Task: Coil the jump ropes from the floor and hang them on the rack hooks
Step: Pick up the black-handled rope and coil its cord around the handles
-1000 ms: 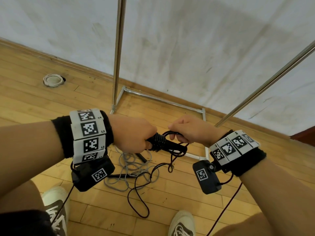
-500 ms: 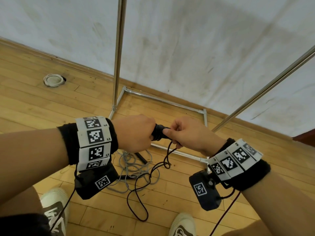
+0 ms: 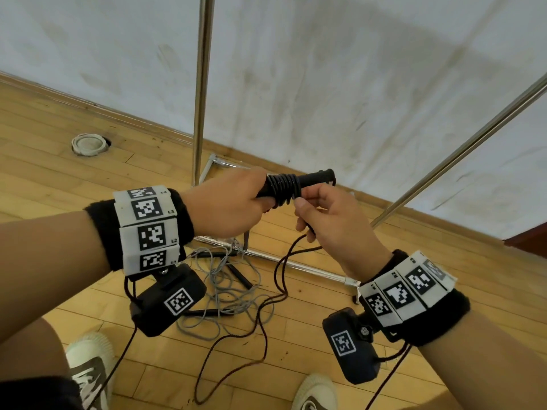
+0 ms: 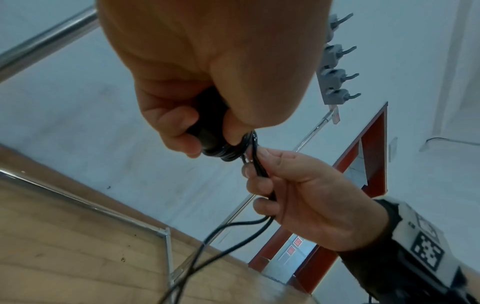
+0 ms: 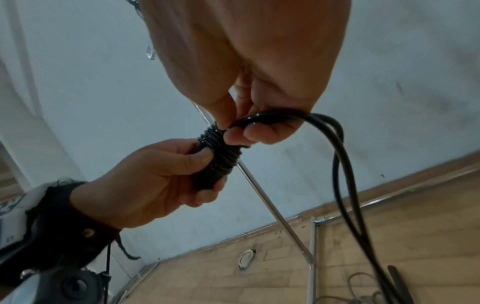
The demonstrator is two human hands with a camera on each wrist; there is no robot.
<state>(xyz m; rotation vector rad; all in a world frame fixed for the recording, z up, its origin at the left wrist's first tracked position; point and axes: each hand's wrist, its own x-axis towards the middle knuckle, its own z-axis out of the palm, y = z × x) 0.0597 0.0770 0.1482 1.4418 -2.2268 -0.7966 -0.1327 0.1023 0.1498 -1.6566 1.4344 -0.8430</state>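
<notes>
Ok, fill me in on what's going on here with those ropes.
A person is winding a black jump rope around its own handles. The left hand grips the handles, which already carry several tight turns. The right hand pinches the cord just beside those turns. A long stretch of black cord trails down to the wooden floor. A grey jump rope lies in a loose tangle on the floor by the metal rack's base. Nothing is on the rack hooks yet.

Bare forearms, black fuzzy wristbands (image 3: 429, 318) behind the fingers, white blocks with black square codes (image 3: 149, 229) strapped over them, black camera boxes (image 3: 168, 303) hanging beneath, thin dark cables trailing, pale sneakers (image 3: 315, 392).
</notes>
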